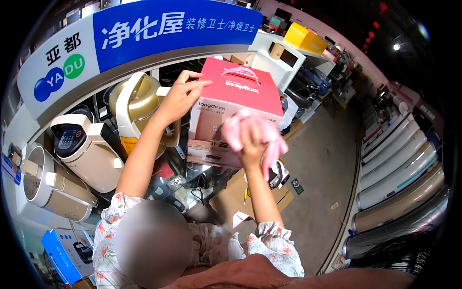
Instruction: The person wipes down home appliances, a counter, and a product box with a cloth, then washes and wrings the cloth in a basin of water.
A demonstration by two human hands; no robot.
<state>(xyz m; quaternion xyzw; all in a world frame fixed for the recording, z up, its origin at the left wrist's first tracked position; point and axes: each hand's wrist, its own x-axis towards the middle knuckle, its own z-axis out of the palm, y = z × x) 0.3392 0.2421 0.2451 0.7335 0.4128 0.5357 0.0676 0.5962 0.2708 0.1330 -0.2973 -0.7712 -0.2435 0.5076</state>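
Observation:
A red and white box (208, 115) with a carry handle on its top stands in front of me. At its upper left edge rests my left hand (182, 94), fingers spread over the red top and nothing held. My right hand (253, 142) is closed on a pink cloth (233, 133) and presses it against the front face of the box, near the right side. The cloth covers part of the printed front and hangs down past my fingers.
Beige and gold kettle-like appliances (90, 149) stand at the left below a blue sign (168, 29). A cardboard box (231, 196) lies beneath my right arm. Long rounded appliances (399, 168) line the right side, beyond a grey floor (322, 164). A yellow box (305, 38) sits behind.

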